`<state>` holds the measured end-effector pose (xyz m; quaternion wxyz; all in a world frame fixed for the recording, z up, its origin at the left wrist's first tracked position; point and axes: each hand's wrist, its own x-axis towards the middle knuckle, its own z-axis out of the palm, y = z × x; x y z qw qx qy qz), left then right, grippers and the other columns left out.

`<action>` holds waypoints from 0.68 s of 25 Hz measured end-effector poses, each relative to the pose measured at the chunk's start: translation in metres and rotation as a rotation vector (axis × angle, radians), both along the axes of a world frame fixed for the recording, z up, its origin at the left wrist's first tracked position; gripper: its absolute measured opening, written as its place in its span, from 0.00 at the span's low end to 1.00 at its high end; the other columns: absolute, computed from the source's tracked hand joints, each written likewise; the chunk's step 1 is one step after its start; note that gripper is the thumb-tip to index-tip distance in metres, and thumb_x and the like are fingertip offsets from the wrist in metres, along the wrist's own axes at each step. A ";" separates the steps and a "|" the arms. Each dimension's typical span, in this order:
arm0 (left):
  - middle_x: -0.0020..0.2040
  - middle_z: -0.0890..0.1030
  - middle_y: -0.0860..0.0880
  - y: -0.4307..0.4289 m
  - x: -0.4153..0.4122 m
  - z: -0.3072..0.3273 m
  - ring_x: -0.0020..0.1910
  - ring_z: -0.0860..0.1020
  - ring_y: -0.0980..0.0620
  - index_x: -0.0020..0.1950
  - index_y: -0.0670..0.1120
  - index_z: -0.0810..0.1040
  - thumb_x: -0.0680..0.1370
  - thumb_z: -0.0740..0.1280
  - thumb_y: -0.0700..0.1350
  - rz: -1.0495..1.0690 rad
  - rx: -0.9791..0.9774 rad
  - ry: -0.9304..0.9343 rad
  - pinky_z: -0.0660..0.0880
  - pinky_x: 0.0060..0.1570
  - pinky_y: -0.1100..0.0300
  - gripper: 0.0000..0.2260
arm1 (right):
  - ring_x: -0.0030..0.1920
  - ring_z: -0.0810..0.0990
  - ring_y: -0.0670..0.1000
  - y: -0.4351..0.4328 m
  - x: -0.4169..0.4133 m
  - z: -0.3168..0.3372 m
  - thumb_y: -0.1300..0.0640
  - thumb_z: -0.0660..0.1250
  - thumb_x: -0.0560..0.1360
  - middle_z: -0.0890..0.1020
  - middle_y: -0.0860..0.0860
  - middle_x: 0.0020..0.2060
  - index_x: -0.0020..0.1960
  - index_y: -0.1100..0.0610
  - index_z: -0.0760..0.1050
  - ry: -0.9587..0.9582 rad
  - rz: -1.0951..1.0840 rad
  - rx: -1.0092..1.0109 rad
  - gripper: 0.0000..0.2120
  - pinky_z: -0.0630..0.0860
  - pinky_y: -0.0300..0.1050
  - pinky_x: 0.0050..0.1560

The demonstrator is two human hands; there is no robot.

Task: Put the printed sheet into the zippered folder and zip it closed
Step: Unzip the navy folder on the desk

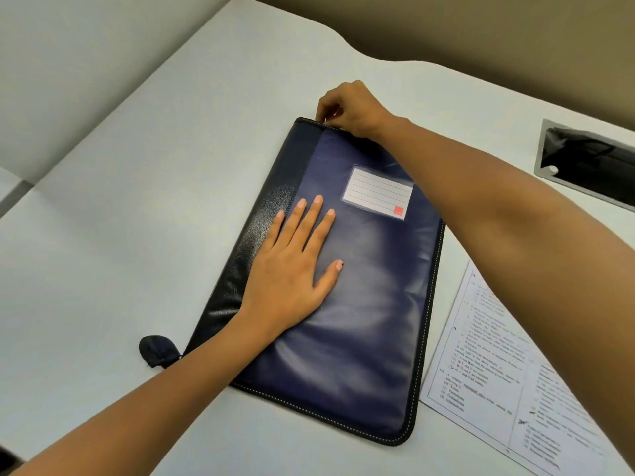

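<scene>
pale surface [144, 173] with a curved far edge; grey-framed cable slot [591, 166], dark inside, set in at right; beige wall [446, 29] behind.

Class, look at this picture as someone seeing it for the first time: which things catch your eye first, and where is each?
A dark blue zippered folder lies closed in the middle of the pale table, with a lined label near its far end. The left hand presses flat on its cover while the right hand pinches at the far top edge. The printed sheet lies on the table to the folder's right.
</scene>
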<state>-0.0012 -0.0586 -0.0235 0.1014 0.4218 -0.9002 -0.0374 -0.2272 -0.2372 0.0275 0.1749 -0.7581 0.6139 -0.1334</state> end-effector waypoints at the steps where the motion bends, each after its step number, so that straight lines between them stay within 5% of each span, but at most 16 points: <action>1: 0.79 0.51 0.51 0.000 0.000 0.001 0.78 0.47 0.53 0.78 0.52 0.50 0.79 0.50 0.61 0.001 0.004 0.004 0.48 0.76 0.52 0.29 | 0.48 0.81 0.57 0.002 -0.002 0.000 0.68 0.66 0.73 0.84 0.59 0.47 0.49 0.63 0.81 0.025 0.031 -0.017 0.08 0.74 0.41 0.51; 10: 0.78 0.53 0.54 0.000 -0.001 0.004 0.77 0.48 0.55 0.77 0.54 0.53 0.78 0.53 0.61 0.036 0.041 0.059 0.49 0.76 0.53 0.28 | 0.43 0.78 0.59 0.012 -0.024 0.009 0.64 0.63 0.75 0.82 0.60 0.43 0.49 0.63 0.79 0.215 0.274 -0.133 0.07 0.71 0.46 0.48; 17: 0.78 0.52 0.55 0.001 -0.001 0.005 0.77 0.48 0.56 0.77 0.54 0.52 0.78 0.52 0.61 0.042 0.042 0.052 0.48 0.76 0.55 0.28 | 0.40 0.77 0.58 0.056 -0.074 0.001 0.64 0.65 0.76 0.81 0.60 0.42 0.48 0.64 0.79 0.184 0.208 -0.187 0.04 0.69 0.42 0.45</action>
